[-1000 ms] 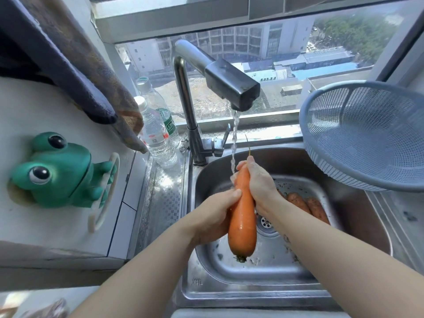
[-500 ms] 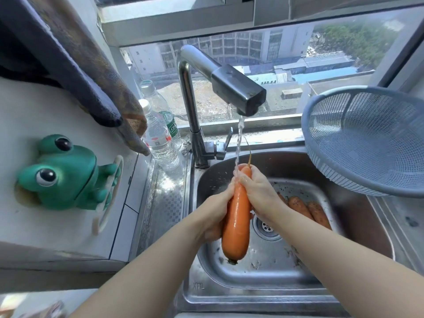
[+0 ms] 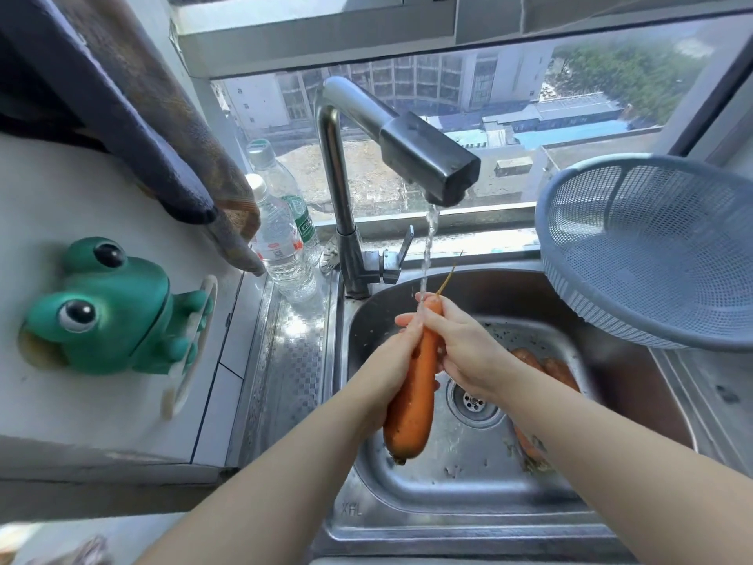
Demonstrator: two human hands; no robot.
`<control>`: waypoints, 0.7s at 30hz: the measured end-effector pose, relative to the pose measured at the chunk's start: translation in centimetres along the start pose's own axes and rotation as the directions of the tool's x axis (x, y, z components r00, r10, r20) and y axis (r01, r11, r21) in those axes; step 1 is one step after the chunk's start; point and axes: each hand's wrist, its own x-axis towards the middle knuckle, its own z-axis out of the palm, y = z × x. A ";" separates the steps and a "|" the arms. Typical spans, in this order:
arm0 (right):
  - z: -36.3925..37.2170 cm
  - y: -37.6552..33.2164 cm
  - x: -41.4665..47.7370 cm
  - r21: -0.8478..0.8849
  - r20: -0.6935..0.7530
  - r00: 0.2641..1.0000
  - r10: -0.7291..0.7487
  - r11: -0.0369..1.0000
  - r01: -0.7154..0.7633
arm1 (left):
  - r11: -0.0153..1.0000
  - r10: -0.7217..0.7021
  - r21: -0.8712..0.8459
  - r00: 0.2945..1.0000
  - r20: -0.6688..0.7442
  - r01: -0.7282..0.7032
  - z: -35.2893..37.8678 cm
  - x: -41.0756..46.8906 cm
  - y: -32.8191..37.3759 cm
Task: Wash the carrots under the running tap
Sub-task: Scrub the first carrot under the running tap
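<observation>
A large orange carrot (image 3: pixel 411 401) hangs upright over the steel sink (image 3: pixel 456 499), thin tip up, blunt end down. My left hand (image 3: pixel 387 364) grips its left side around the middle. My right hand (image 3: pixel 464 348) holds its upper part from the right. Water falls from the tap (image 3: pixel 423 161) onto the carrot's tip and my fingers. More carrots (image 3: pixel 546 369) lie on the sink floor at the right, partly hidden behind my right forearm.
A blue mesh colander (image 3: pixel 652 250) sits tilted on the sink's right rim. Two plastic water bottles (image 3: pixel 281 242) stand left of the tap. A green frog holder (image 3: pixel 106 307) is stuck on the left wall, towels (image 3: pixel 134 108) hanging above it. The drain (image 3: pixel 472 401) lies below my hands.
My left hand has slid up along the carrot towards its tip. The carrot has tilted slightly, and the view has shifted a little.
</observation>
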 end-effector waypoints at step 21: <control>-1.9 -1.4 0.6 0.065 0.108 0.985 0.134 0.988 -0.142 | 0.996 0.055 0.056 0.987 0.154 -0.064 -0.5 -0.1 0.0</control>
